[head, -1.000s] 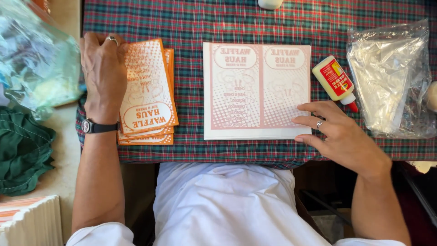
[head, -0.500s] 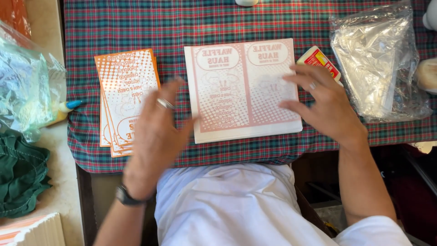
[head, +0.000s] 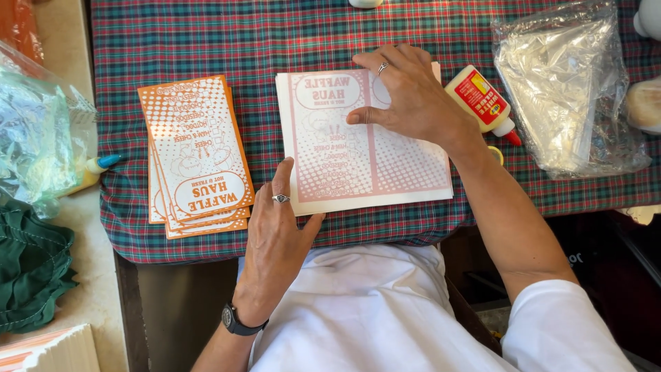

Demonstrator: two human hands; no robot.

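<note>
A stack of white sheets with pale red print (head: 344, 151) lies in the middle of the plaid tablecloth (head: 275, 41). My right hand (head: 413, 100) rests flat on the upper right of the top sheet, fingers spread, a ring on one finger. My left hand (head: 279, 220) touches the stack's lower left edge with its fingertips; it wears a ring and a black wristwatch. To the left lies a fanned pile of orange printed paper bags (head: 196, 155), apart from both hands.
A white glue bottle with a red label and red tip (head: 482, 103) lies right of the sheets. A crumpled clear plastic bag (head: 568, 83) sits at the far right. Left of the table are a plastic bag (head: 34, 138), a blue-capped marker (head: 100, 165) and green cloth (head: 31, 269).
My left hand left the orange pile and came to the sheets' lower left edge. My right hand moved up from the table edge onto the top sheet.
</note>
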